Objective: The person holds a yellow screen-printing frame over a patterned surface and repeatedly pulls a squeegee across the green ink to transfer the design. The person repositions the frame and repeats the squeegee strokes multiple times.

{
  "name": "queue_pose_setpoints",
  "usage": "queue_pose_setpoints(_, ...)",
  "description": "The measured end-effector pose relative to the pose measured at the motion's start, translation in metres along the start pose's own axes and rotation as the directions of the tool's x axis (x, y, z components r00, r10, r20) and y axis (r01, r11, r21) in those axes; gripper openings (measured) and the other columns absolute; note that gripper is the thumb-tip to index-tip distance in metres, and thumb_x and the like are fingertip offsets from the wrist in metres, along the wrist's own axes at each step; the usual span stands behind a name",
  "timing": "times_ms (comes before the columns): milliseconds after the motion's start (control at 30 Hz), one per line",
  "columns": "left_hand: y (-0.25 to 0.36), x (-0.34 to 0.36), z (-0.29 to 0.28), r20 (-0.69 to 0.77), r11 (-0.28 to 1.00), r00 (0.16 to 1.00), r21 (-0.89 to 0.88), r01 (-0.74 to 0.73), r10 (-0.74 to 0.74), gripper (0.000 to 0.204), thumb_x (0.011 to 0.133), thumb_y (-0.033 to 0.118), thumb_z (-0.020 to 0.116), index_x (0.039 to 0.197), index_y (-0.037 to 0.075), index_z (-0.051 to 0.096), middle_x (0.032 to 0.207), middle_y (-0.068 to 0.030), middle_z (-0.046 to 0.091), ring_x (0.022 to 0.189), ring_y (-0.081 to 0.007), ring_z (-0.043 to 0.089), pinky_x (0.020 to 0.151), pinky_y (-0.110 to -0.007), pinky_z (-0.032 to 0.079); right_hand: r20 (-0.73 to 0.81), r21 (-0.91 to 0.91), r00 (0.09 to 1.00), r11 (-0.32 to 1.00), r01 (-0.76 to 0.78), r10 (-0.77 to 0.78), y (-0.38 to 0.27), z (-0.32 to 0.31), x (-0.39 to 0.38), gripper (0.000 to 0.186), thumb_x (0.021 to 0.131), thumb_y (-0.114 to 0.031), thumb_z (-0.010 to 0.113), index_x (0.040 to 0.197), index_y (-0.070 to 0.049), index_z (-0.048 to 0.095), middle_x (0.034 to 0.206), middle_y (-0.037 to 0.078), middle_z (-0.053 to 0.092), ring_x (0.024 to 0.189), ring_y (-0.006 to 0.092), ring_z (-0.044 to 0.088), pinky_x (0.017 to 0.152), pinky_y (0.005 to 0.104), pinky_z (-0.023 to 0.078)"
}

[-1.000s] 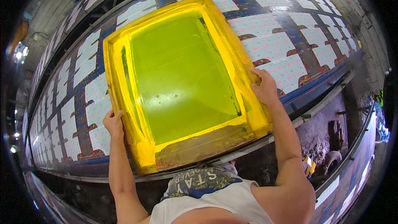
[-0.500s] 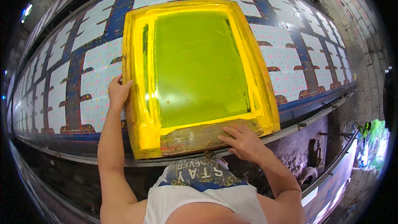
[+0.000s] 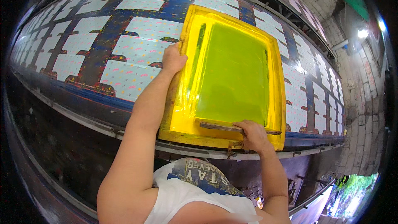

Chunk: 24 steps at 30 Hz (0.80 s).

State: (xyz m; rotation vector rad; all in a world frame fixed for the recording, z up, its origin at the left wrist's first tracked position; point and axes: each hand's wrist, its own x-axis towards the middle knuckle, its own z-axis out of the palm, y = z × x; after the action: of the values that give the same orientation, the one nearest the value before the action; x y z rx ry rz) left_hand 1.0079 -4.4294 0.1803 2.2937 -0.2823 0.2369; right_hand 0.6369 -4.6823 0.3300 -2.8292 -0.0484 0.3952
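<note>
A yellow screen-printing frame (image 3: 277, 99) lies on the long printing table, its mesh (image 3: 232, 70) a flat olive green with bright yellow ink around it. My left hand (image 3: 174, 59) grips the frame's left side, thumb on the rim, some fingers hidden. Near the frame's front edge, a wooden squeegee (image 3: 219, 126) stands across the screen, its narrow top edge toward me. Closed over the right part of that squeegee is my right hand (image 3: 253, 135). The squeegee's lower edge is hidden from view.
White printed fabric pieces (image 3: 134, 68) lie in rows along the dark blue table (image 3: 89, 74). A metal rail (image 3: 116, 133) with small stops runs along its near edge. Another table of pieces stands beyond, and a block wall (image 3: 360, 99) rises at right.
The view has turned, and the frame now appears farther right. The squeegee has gone from lying tilted to standing more upright; my right hand has closed around it. My left hand still grips the frame.
</note>
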Motion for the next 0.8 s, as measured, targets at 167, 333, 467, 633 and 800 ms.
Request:
queue_pose_setpoints(167,0.005,-0.001,-0.004,0.06,0.998,0.997,-0.006,0.054,-0.054,0.052,0.086,0.022,0.079,0.131,0.0,0.07,0.126,-0.024,0.072,0.126,-0.0437,0.066,0.11,-0.054,0.055,0.04,-0.035,0.999,0.999,-0.02,0.022,-0.014,0.004,-0.019,0.059,0.075,0.006,0.076,0.132,-0.012,0.078,0.116,0.016,0.078,0.111,0.0428,0.073,0.095,0.0506,0.059)
queue_pose_setpoints(333,0.005,-0.002,-0.008,0.075,0.997,0.995,-0.034,0.067,-0.065,0.054,0.086,0.023,0.078,0.134,0.0,0.069,0.128,-0.0237,0.071,0.128,-0.0437,0.064,0.112,-0.054,0.054,-0.096,-0.074,0.995,0.997,0.012,-0.019,-0.03,0.029,-0.034,0.069,0.068,0.008,0.078,0.133,-0.013,0.078,0.124,0.013,0.077,0.114,0.0404,0.073,0.097,0.0509,0.059)
queue_pose_setpoints(467,0.006,-0.004,-0.008,0.04,0.998,0.998,-0.007,0.056,-0.055,0.057,0.085,0.023,0.079,0.136,0.0,0.068,0.13,-0.0235,0.071,0.128,-0.0433,0.064,0.113,-0.054,0.053,-0.222,-0.097,0.972,0.993,0.06,-0.081,-0.027,0.042,-0.03,0.069,0.067,0.006,0.079,0.133,-0.013,0.077,0.125,0.011,0.076,0.114,0.0377,0.073,0.096,0.0508,0.059)
queue_pose_setpoints(633,-0.001,-0.003,-0.004,0.018,0.999,1.0,0.022,0.023,-0.024,0.062,0.084,0.023,0.079,0.141,0.0,0.068,0.132,-0.0237,0.071,0.129,-0.0431,0.065,0.113,-0.052,0.053,-0.313,-0.171,0.936,0.979,0.109,-0.159,0.003,0.043,0.013,0.057,0.079,-0.001,0.076,0.134,-0.015,0.075,0.122,0.01,0.077,0.111,0.0349,0.074,0.095,0.0483,0.059)
queue_pose_setpoints(800,-0.003,-0.001,-0.006,0.039,1.0,0.999,-0.02,-0.005,0.006,0.062,0.086,0.024,0.078,0.143,0.001,0.07,0.129,-0.0223,0.073,0.123,-0.0423,0.068,0.112,-0.051,0.053,-0.395,-0.189,0.895,0.972,0.14,-0.206,0.046,0.026,0.086,0.044,0.085,-0.003,0.07,0.127,-0.015,0.077,0.11,0.011,0.076,0.1,0.0352,0.075,0.089,0.0465,0.06)
